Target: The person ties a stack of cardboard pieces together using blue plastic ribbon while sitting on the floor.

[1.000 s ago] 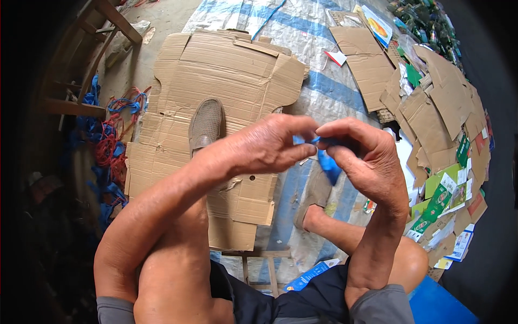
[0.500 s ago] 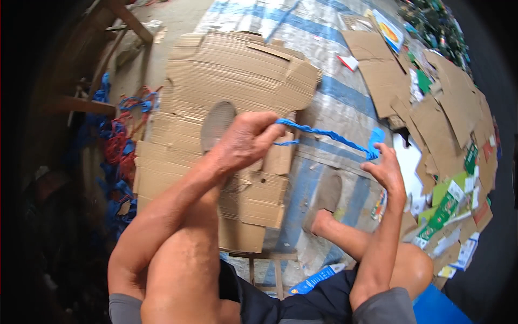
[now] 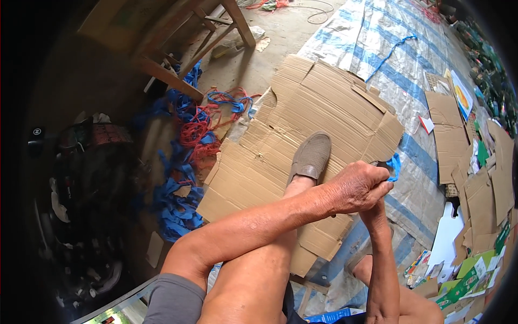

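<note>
My left hand (image 3: 359, 186) is closed, its thumb and fingers pressed together, with a loop of blue plastic strip (image 3: 395, 166) coming out just past its knuckles. Right behind it, my right hand (image 3: 373, 214) is mostly covered by the left one, and its fingers are hidden. Both hands meet over the right edge of a stack of flattened brown cardboard (image 3: 318, 92). My left shoe (image 3: 312, 154) presses down on this cardboard.
Tangled blue and red strips (image 3: 197, 129) lie left of the cardboard, near a wooden stand (image 3: 162, 70). A dark motorbike-like machine (image 3: 91, 178) stands at far left. Striped sheeting (image 3: 415, 146) covers the floor; cardboard scraps (image 3: 485, 200) and green bottles (image 3: 491, 75) pile up at right.
The blue strip was stretched between my two separated hands; now the hands have come together and only a short loop shows. The view has swung left.
</note>
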`<state>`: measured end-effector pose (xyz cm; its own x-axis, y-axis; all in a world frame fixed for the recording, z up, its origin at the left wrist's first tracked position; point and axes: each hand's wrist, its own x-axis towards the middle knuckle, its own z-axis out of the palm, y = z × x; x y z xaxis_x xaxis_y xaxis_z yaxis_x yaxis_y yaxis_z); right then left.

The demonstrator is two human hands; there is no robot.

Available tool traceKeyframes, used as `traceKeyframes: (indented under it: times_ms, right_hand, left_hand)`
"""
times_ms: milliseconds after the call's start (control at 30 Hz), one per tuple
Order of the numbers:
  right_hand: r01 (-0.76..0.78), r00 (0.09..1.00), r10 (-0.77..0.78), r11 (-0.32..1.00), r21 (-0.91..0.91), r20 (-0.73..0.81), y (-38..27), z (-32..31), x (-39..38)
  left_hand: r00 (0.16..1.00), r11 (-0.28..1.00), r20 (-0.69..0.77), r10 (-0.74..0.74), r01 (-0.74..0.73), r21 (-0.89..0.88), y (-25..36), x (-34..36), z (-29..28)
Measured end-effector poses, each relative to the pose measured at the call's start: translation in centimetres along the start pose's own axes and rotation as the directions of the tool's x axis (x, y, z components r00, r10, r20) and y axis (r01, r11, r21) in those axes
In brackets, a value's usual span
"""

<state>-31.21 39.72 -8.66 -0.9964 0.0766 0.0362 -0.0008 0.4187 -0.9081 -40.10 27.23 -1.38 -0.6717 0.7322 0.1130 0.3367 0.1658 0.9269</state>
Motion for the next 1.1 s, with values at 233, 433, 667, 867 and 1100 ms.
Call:
traceKeyframes:
  times_ms: [233, 433, 667, 867, 1100]
  right_hand:
    - [-0.449, 0.892, 0.399, 0.833, 0.322, 0.212, -0.1, 3.1, 2.5]
    - [-0.614, 0.772, 0.563, 0.541, 0.574, 0.295, 3.4, 6.3, 3.3]
    - [-0.644, 0.733, 0.636, 0.534, 0.549, 0.241, 6.4, 9.1, 3.3]
    - [-0.627, 0.754, 0.628, 0.599, 0.498, 0.194, 7.0, 9.8, 3.0]
    - [-0.619, 0.767, 0.608, 0.612, 0.492, 0.207, 6.2, 9.4, 2.9]
  left_hand:
    - [0.961, 0.971, -0.190, -0.199, 0.220, 0.097, -7.8, -2.4, -7.1]
    - [0.714, 0.500, -0.019, -0.700, 0.509, 0.700, -15.3, -5.5, -21.9]
    - [0.615, 0.303, -0.073, -0.785, 0.483, 0.821, -18.6, -6.9, -25.5]
    - [0.668, 0.316, -0.189, -0.720, 0.557, 0.768, -21.2, -7.0, -24.7]
    - [0.571, 0.222, -0.191, -0.799, 0.575, 0.788, -24.3, -9.0, -22.7]
